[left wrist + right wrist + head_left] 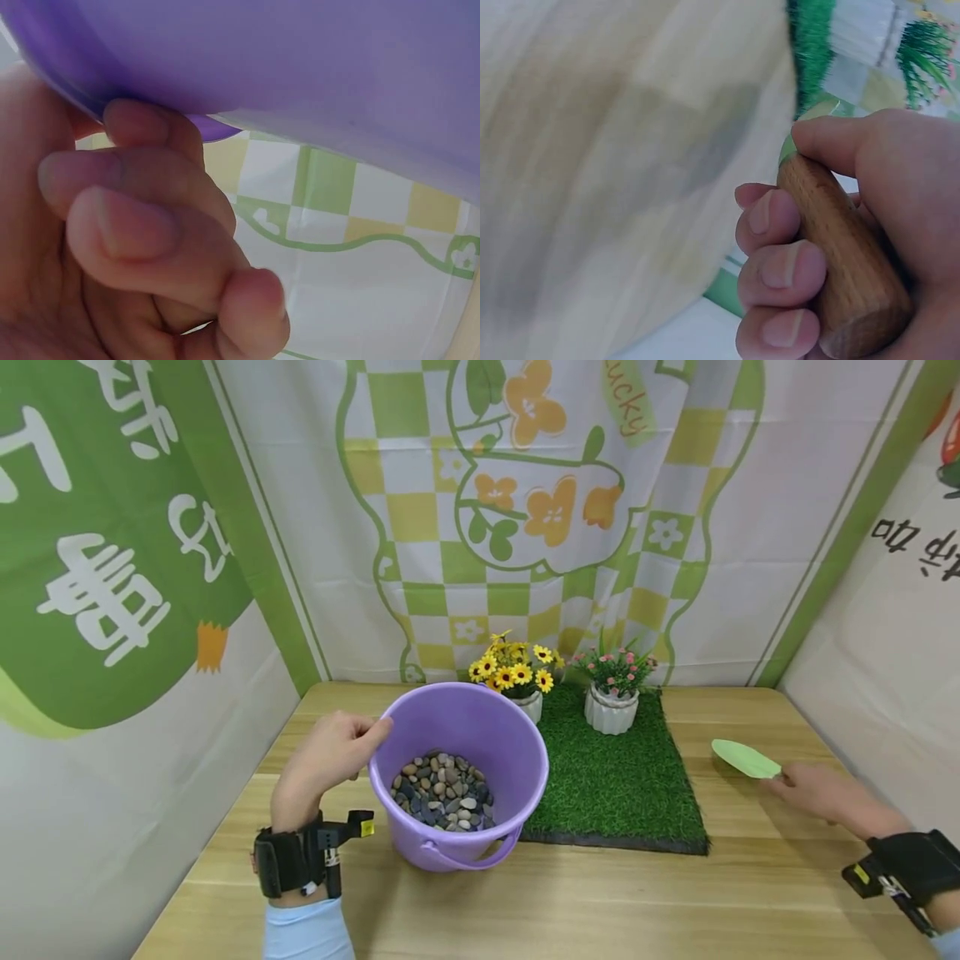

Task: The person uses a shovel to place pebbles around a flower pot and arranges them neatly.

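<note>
A purple bucket (525, 735) with pebbles (442, 789) in its bottom stands left of centre on the table. My left hand (333, 756) pinches its rim on the left side, thumb over the edge; in the left wrist view the curled fingers (150, 225) lie under the rim, against the outer wall. At the right, my right hand (821, 793) grips a hand trowel with a light green blade (746, 758), held over the table. The right wrist view shows the fingers wrapped round its wooden handle (847, 262).
A square of artificial turf (615, 785) lies right of the bucket. On its back part stand a pot of pink flowers (611, 706) and, partly hidden by the bucket, a pot of yellow flowers (517, 672). Printed cloth (420, 552) hangs behind the wooden table (600, 902) and at both sides.
</note>
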A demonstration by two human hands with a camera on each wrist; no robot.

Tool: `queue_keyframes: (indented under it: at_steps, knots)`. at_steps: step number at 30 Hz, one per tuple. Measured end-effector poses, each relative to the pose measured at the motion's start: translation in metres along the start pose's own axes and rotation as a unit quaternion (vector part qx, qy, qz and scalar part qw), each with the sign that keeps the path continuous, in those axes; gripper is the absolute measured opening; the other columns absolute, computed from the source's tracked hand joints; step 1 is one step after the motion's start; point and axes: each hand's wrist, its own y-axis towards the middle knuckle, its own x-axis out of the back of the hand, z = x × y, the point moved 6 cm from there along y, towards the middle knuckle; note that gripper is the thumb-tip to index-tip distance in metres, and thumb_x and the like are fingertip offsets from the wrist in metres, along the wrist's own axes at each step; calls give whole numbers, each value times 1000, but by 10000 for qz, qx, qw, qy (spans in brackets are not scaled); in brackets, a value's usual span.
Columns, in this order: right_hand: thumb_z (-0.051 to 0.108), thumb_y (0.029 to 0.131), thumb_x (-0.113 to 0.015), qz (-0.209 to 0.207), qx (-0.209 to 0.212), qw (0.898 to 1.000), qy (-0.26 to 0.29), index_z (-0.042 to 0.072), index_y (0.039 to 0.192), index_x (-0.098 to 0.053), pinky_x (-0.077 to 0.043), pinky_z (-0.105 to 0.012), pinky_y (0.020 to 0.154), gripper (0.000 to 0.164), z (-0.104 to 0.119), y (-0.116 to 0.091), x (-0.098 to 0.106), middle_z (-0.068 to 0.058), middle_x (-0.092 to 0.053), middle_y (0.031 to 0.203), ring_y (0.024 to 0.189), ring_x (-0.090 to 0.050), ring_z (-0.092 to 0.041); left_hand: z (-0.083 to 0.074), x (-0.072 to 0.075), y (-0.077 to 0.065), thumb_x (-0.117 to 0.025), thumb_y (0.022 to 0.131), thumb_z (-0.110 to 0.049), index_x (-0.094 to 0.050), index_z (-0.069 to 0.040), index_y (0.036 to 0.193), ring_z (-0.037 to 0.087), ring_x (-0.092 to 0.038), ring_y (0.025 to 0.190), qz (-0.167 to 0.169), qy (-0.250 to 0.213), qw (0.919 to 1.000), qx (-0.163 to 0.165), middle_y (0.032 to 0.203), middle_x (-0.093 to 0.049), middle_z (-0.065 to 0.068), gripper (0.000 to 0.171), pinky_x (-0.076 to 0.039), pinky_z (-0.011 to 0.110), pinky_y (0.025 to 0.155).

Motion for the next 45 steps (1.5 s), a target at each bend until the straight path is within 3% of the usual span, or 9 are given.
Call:
queue_keyframes:
  at_steps: [7, 11, 16, 22, 28, 35, 41, 45]
  knots:
    - [40, 103, -47, -254, 238, 9994, -63, 15, 69, -38, -30, -26, 45, 43, 16, 3, 21, 7, -27, 58, 46, -30, -9, -4, 2, -3, -49, 100, -40, -71, -8, 76, 16, -47, 53, -35, 110, 9999, -36, 55, -47, -4, 45, -36, 27, 48]
    - [39, 103, -47, -230, 301, 9991, -212, 14, 70, -42, -30, -28, 46, 41, 29, 4, 32, 6, -30, 58, 47, -34, -11, -6, 1, -4, -49, 100, -39, -69, -9, 74, 14, -42, 51, -42, 186, 9998, -113, 55, -44, -4, 44, -33, 25, 47]
    - [39, 103, -47, -339, 541, 9970, -427, 16, 67, -41, -26, -26, 50, 43, 49, 2, 49, 6, -29, 58, 50, -29, -9, -8, 0, -5, -50, 101, -36, -66, -11, 70, 13, -38, 49, -74, 300, 9993, -205, 54, -41, -5, 43, -29, 24, 46]
    - [38, 102, -50, -550, 923, 9910, -801, 15, 75, -49, -25, -25, 56, 36, 80, -3, 70, 4, -38, 63, 55, -32, -8, -9, 2, -6, -49, 100, -35, -61, -13, 66, 13, -39, 49, -93, 411, 9988, -237, 54, -41, -5, 42, -30, 24, 46]
    - [36, 100, -55, -887, 1342, 9798, -1191, 20, 68, -46, -24, -22, 55, 37, 119, -8, 90, 7, -32, 58, 51, -27, -4, -7, 1, -7, -49, 100, -37, -66, -11, 72, 15, -43, 51, -15, 412, 9990, -192, 55, -44, -3, 41, -33, 26, 47]
    - [33, 98, -60, -1125, 1766, 9663, -1494, 22, 74, -55, -24, -21, 53, 27, 153, -15, 97, 9, -36, 58, 50, -28, -2, -7, 0, -6, -50, 100, -35, -63, -12, 69, 14, -42, 53, 41, 419, 9989, -205, 57, -45, -3, 40, -33, 26, 50]
    - [34, 97, -62, -1152, 1985, 9615, -1511, 21, 88, -67, -29, -21, 50, 16, 175, -19, 100, 12, -45, 60, 48, -35, -1, -11, 0, -5, -50, 99, -34, -68, -11, 73, 15, -41, 55, 47, 435, 9988, -203, 59, -50, -2, 39, -32, 27, 51]
    - [36, 96, -63, -1192, 1951, 9597, -1632, 22, 90, -67, -30, -22, 50, 16, 189, -21, 103, 12, -46, 60, 49, -37, -3, -11, 0, -5, -50, 99, -35, -61, -13, 66, 15, -43, 52, 35, 462, 9988, -172, 56, -47, -3, 41, -33, 26, 49]
